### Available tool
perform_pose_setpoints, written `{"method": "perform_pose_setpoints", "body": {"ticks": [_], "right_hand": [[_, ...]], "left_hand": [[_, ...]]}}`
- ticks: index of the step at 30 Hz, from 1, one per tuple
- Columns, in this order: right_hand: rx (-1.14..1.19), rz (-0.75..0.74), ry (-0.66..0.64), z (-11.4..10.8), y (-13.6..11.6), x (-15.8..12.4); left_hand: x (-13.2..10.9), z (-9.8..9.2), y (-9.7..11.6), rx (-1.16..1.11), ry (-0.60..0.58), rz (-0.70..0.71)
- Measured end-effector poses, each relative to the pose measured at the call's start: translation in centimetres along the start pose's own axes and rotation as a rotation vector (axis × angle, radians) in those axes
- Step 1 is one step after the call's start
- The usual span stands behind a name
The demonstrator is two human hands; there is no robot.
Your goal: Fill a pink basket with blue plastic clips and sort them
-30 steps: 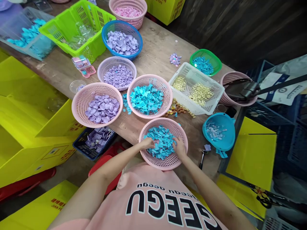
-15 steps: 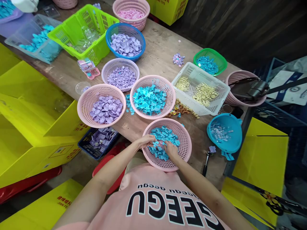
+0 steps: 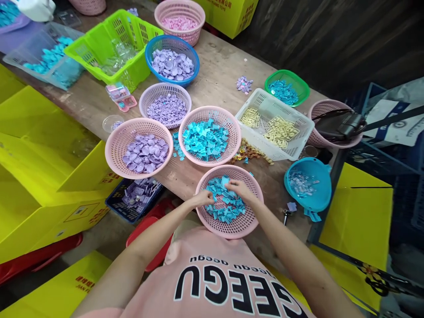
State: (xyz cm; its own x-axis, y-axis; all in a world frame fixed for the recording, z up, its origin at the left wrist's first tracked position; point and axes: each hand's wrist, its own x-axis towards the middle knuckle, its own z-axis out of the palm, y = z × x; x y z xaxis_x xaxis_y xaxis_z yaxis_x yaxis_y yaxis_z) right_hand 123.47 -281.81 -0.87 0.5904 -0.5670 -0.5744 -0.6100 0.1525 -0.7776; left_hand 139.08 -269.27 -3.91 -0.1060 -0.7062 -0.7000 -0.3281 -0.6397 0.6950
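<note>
Blue pieces (image 3: pixel 228 215): inside the near pink basket (image 3: pixel 248 222), close to the shirt (image 3: pixel 205 243) — presumably for short reach.
Left hand (image 3: pixel 205 198): fingers curled at the pile's left; any grip is hidden.
Right hand (image 3: pixel 240 189): apart from the left, fingertips at a paler piece (image 3: pixel 225 180) (pinched or not, one cannot tell).
Second pink basket (image 3: pixel 233 137): just beyond, its brighter parts (image 3: pixel 205 139) likely separated against mixing.

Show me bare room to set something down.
Widest bare patch of wooden table: between the round blue basket and the loose purple pile. A smaller one lies between the near pink basket and the turquoise strainer. Crowded: the near side of the white basket, with loose brown pieces.
</note>
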Motion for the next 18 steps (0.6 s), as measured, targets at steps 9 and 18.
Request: {"method": "perform_pose_setpoints", "body": {"ticks": [9, 18], "right_hand": [[-0.989, 0.246, 0.036, 3.2, 4.3, -1.1], [-1.01, 0.313, 0.112, 5.3, 6.8, -2.6]], "left_hand": [[0.3, 3.5, 0.6, 0.499, 0.086, -0.079], [1.8, 0.5, 0.0, 0.516, 0.014, -0.065]]}}
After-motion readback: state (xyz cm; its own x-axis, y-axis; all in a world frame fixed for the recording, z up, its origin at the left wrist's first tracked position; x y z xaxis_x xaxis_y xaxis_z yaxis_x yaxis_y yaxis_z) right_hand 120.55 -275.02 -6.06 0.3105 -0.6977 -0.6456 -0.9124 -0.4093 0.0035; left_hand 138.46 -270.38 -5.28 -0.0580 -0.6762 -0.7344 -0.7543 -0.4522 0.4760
